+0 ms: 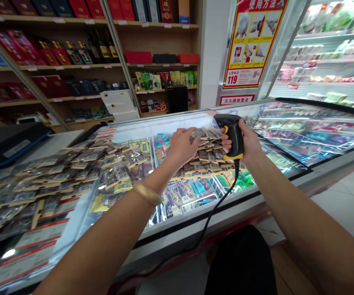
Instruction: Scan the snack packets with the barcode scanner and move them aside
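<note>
My right hand [250, 143] grips a black and yellow handheld barcode scanner [235, 137], its head turned left over the stacked packets. A black cable runs down from its handle. My left hand [183, 145], with a gold-coloured bangle on the wrist, has its fingers curled at the left edge of a small clear packet [206, 133] on top of the stack. The fingertips are partly hidden. Beneath and in front lie several rows of similar packets [210, 157] with dark contents and tan header strips, resting on the glass freezer top [161, 221].
More packets [57, 176] spread over the left of the freezer. Price labels [32, 250] show at its front left. A dark device [14, 143] stands at the far left. Shelves of boxes [138, 57] rise behind, and a lit cooler [330, 57] stands at right.
</note>
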